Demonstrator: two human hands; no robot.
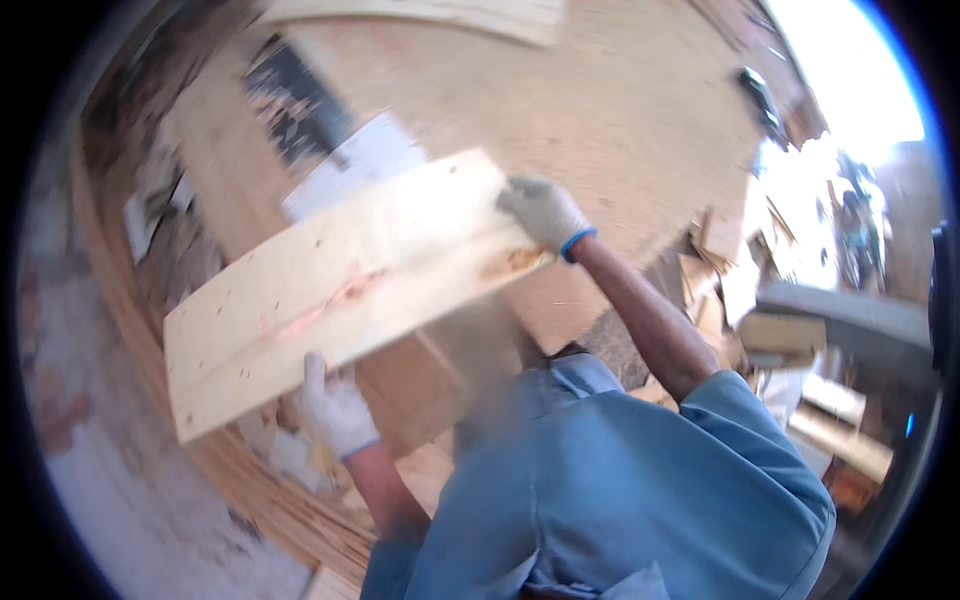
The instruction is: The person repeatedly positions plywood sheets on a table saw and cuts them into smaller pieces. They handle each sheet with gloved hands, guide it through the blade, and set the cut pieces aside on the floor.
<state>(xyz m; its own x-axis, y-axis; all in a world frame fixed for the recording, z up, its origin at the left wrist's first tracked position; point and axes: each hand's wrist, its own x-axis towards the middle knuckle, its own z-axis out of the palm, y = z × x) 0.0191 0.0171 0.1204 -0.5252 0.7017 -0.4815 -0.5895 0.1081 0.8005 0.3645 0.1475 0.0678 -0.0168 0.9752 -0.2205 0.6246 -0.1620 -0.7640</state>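
Observation:
A wide, pale wooden board (300, 275) with several dark knots is held up in front of me, slanting from lower left to upper right. My left hand (337, 408), in a whitish work glove, grips its near long edge with the thumb on top. At the board's right end, my right hand (545, 213) is closed on the short edge; its glove has a blue cuff. The fingers under the board are hidden on both hands.
Beyond the board lie a white sheet (365, 165) and a dark panel (300, 100). Long stacked wooden strips (270, 510) run along the left. Wood offcuts (720, 240) are piled at the right, near a grey beam (850, 310). Another board (430, 12) lies at the far side.

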